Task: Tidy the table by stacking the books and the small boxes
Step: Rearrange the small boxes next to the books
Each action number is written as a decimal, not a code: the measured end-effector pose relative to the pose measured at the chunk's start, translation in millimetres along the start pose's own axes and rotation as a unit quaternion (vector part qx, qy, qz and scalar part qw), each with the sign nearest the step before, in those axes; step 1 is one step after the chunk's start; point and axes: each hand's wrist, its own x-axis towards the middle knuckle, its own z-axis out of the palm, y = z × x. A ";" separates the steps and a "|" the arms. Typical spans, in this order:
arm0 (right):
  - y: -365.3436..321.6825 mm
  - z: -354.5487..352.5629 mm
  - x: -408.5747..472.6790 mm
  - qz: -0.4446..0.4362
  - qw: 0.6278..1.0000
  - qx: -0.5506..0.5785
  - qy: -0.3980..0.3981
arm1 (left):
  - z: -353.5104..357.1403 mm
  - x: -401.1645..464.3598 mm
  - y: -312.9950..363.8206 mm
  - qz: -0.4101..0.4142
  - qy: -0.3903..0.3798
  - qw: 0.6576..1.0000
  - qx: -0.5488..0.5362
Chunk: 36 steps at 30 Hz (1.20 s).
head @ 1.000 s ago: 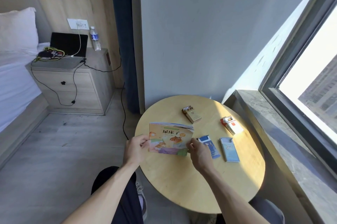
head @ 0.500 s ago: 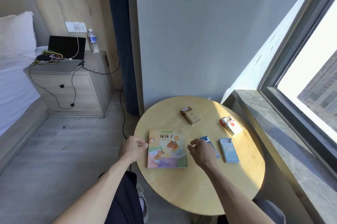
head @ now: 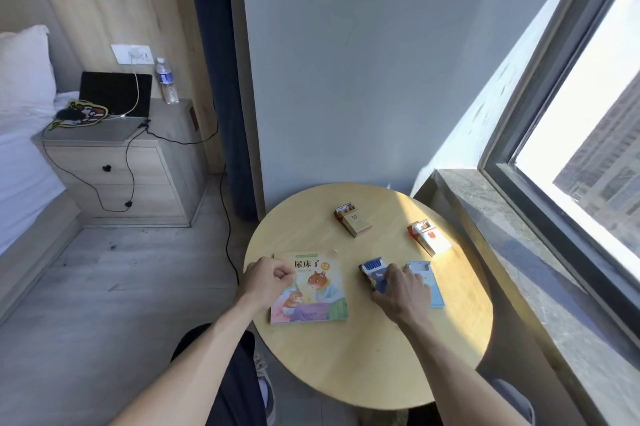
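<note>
A stack of picture books (head: 317,290) lies flat on the left part of the round wooden table (head: 363,363). My left hand (head: 266,281) rests loosely curled on the books' left edge. My right hand (head: 403,294) lies over the dark blue small box (head: 372,269), fingers around it; most of the box is hidden. A light blue box (head: 426,278) sits right beside that hand. A tan box (head: 353,219) is at the back, and a red and white box (head: 429,237) sits at the back right.
A stone window sill (head: 519,269) and window border the table on the right. The wall and a dark curtain (head: 221,79) stand behind it. A bedside cabinet (head: 121,176) with a laptop, bottle and cables is at the left, by the bed.
The books went from being held up on edge to lying flat on the table. My right hand left them and moved right onto the dark blue box.
</note>
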 end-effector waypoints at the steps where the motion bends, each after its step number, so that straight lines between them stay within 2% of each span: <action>1: -3.8 -2.7 -1.4 -0.014 1.000 0.022 0.003 | 0.4 0.8 2.1 0.009 -0.004 1.000 -0.008; 6: -33.0 -16.1 -14.8 -0.134 0.984 0.112 -0.011 | 1.3 7.5 27.1 0.023 0.027 0.994 -0.102; 11: -54.5 -28.0 -25.4 -0.211 0.972 0.103 -0.001 | 1.6 15.4 43.2 -0.019 0.026 0.988 -0.153; 17: -59.3 -36.6 -27.4 -0.226 0.970 0.094 0.007 | 1.2 9.5 55.9 -0.018 0.009 0.988 -0.153; 23: -62.3 -39.6 -33.5 -0.240 0.965 0.105 0.011 | 0.4 4.3 55.1 0.023 0.024 0.996 -0.081; 31: -67.3 -40.9 -36.0 -0.232 0.963 0.138 0.013 | 3.2 5.1 53.7 0.045 0.015 0.981 -0.188; 36: -65.7 -38.1 -35.9 -0.226 0.962 0.150 0.018 | 4.9 6.0 52.1 0.083 0.040 0.989 -0.112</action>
